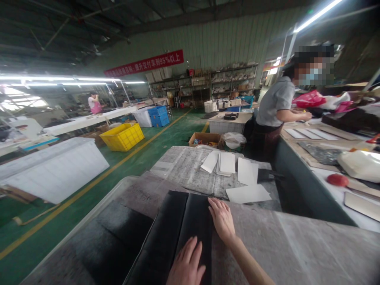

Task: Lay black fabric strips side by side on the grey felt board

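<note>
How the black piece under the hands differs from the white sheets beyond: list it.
The black piece is long; the white sheets are each shorter. A lengthwise line divides the black piece; the white sheets lie loose, some overlapping. The left hand is on the black piece, the right hand at its edge; the white sheets lie untouched. Both lie on gray surfaces.

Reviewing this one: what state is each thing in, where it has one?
Black panel: lying flat.
Left grip: open, laid on the black panel.
Right grip: open, at its right edge.
White sheets: flat, some overlapping.
Box: open, things inside.
Yellow crate: upright.
Lamps: lit.
</note>
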Available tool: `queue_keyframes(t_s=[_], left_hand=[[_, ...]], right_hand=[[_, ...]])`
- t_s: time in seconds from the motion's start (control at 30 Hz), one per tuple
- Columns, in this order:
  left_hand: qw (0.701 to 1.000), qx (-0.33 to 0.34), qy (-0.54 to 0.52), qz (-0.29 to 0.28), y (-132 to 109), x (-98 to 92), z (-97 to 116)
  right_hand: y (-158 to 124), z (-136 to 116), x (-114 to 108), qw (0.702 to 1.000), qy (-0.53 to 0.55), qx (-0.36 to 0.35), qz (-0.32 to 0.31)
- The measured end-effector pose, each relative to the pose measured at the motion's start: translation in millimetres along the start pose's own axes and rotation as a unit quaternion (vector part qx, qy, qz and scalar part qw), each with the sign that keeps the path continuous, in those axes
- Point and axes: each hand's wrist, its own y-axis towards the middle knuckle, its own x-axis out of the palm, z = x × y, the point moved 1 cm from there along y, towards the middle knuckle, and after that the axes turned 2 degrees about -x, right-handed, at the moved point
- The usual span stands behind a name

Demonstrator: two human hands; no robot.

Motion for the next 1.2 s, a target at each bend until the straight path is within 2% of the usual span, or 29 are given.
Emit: queue_keyframes(t_s=[0.03,0.17,0.23,0.3,0.43,1.2], left_hand=[[1.000,0.027,-0.001,0.009,23.1,3.1,-3.3],[0.997,0.043,0.021,0.066,98.3,14.8,-16.7],[0.995,0.048,0.046,0.069,119.2,23.2,-22.5],[0.994,0.054,0.067,0.063,129.3,31.5,-27.3],[0.994,0.057,0.083,0.046,131.6,38.9,-32.0],[0.994,0.058,0.087,0.037,118.7,38.3,-30.1]], right_hand=[[-0.5,2.2,1.9,1.000,0.000,0.008,-0.002],[-3.7,6.7,8.6,0.999,-0.017,0.028,-0.013],[-4.7,6.0,9.6,0.999,-0.022,0.029,-0.014],[-4.7,4.4,9.4,0.999,-0.028,0.030,-0.012],[-3.7,2.3,8.7,0.999,-0.033,0.033,-0.012],[-3.1,-0.7,-1.5,0.999,0.000,0.033,0.004]])
